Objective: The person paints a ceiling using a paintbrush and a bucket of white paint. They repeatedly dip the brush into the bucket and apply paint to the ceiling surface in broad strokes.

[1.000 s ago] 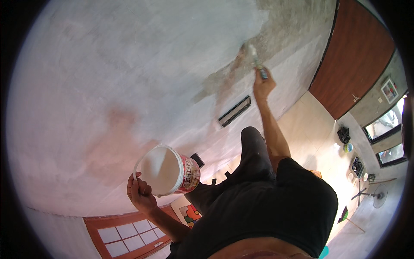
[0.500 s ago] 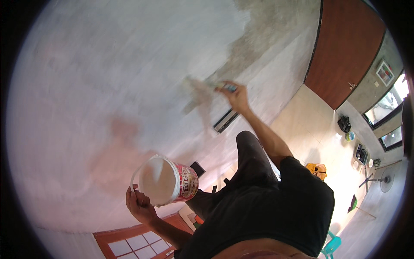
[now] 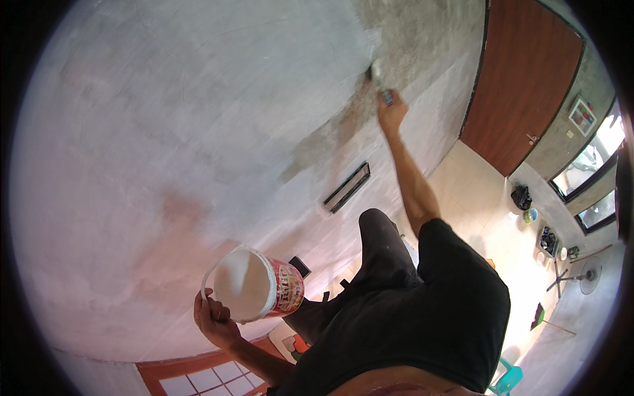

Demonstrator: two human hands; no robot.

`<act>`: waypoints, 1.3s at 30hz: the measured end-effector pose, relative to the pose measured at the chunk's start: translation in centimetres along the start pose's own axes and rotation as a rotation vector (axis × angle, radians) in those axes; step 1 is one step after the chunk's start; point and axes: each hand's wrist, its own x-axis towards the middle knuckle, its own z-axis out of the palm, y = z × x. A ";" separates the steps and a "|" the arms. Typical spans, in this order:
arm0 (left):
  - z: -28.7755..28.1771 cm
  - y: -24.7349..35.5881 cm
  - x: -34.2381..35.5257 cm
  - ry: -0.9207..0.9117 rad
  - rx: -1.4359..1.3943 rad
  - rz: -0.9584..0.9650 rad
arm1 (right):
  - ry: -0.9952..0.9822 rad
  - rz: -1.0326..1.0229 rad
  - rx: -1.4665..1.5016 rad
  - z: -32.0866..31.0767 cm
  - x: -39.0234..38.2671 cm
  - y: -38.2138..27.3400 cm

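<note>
My right hand (image 3: 392, 109) grips a paintbrush (image 3: 376, 72) by its handle, the bristles on or very near the wall (image 3: 277, 79), where a pale coat borders darker bare grey patches. My left hand (image 3: 214, 317), lower left, is closed on the handle of a white bucket (image 3: 244, 284) with a red label. The bucket holds whitish, paint-like liquid and is held open side up. A dark-framed narrow slot (image 3: 347, 187) is set in the wall below my right hand.
A brown door (image 3: 522, 86), windows (image 3: 594, 158) and a framed picture (image 3: 583, 116) are at right. On the tiled floor (image 3: 452, 185) lie a black bag (image 3: 520, 197) and a tray (image 3: 547, 241), near a standing fan (image 3: 588, 277). A teal chair (image 3: 505, 379) and red-framed window panes (image 3: 211, 379) sit low.
My right hand swept down-left with the brush half a second ago and is now back higher and to the right. The left hand still holds the bucket, slightly lower than a second ago.
</note>
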 end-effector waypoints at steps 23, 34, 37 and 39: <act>-0.9 -0.4 -0.3 0.047 0.016 0.008 | -0.010 0.245 0.275 -1.4 6.0 5.3; -1.8 -0.4 -1.5 0.108 0.003 -0.025 | -0.512 0.153 0.414 -7.5 -17.0 -16.7; -1.1 0.2 -1.4 0.087 0.053 -0.062 | -0.758 0.370 0.823 -10.9 -19.6 -20.8; -1.0 0.2 -1.3 0.047 0.022 -0.077 | -0.960 0.250 0.759 -11.9 -17.6 -20.7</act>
